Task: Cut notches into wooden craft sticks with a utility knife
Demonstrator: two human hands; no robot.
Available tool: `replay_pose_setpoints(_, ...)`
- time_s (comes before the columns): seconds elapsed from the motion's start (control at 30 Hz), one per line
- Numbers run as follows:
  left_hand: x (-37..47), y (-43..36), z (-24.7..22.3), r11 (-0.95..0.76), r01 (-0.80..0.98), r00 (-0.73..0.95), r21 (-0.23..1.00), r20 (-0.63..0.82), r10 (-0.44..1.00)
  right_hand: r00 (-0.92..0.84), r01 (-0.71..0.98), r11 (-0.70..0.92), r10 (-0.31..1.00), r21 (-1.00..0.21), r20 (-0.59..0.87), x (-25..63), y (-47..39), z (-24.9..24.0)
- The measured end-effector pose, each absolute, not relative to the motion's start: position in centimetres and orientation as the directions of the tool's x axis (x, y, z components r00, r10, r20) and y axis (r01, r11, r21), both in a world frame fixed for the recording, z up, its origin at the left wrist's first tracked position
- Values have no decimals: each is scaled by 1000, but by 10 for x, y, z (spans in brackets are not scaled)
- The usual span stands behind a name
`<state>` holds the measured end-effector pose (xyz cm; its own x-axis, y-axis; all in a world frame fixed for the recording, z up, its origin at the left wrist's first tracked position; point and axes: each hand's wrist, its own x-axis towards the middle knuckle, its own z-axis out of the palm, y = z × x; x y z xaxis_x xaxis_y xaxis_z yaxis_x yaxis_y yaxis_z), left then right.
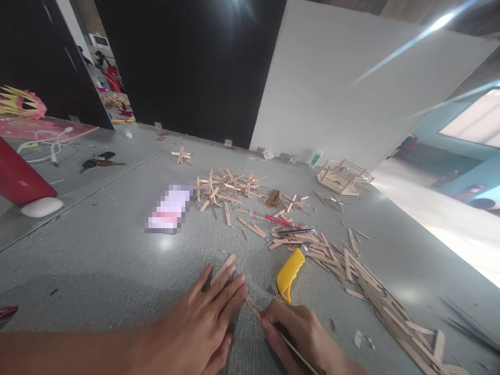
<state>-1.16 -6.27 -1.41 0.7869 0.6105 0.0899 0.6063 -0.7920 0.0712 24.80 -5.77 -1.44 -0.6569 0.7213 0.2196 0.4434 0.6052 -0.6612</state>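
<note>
My left hand (213,310) lies with its fingers stretched out, pressing on a wooden craft stick (223,269) whose end shows beyond the fingertips. On the right side of those fingers, a short slotted piece of craft stick (252,305) sticks out toward my right hand (302,328). That hand is closed, its fingertips at the end of the slotted piece. A thin yellowish rod (297,355) runs out under the right hand; its tip is hidden, so I cannot tell its kind. Just beyond lies a yellow-handled utility knife (291,273).
Loose craft sticks (324,252) spread along the right, with star-shaped stick assemblies (230,186) farther back. A stick frame (344,178) stands at back right. Also here are a red pen (275,219), a blurred rectangular object (170,209), keys (99,160) and a red cylinder (21,177).
</note>
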Motion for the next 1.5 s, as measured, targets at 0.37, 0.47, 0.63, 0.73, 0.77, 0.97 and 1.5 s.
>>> replay_pose_setpoints(0.37,-12,-57,-2,-808,580,809,107,42,586,-466,489,310,883,-815,56,252,-65,-24)
replay_pose_setpoints(0.47,-12,-56,2,-807,575,810,133,42,585,-469,498,306,882,-812,45,248,-63,-21)
replay_pose_setpoints(0.63,-15,-56,2,-812,554,813,185,91,575,-463,526,324,885,-787,55,244,-60,-19)
replay_pose_setpoints(0.73,-16,-55,0,-815,549,812,186,114,573,-453,528,324,889,-785,63,244,-60,-20)
replay_pose_setpoints(0.77,-16,-55,0,-816,548,814,181,108,571,-452,530,323,890,-784,61,244,-60,-20)
replay_pose_setpoints(0.97,-12,-54,1,-824,548,825,143,74,561,-453,542,323,890,-776,54,242,-59,-14)
replay_pose_setpoints(1.5,-12,-54,0,-842,535,840,74,62,539,-428,542,274,904,-795,20,241,-60,-18)
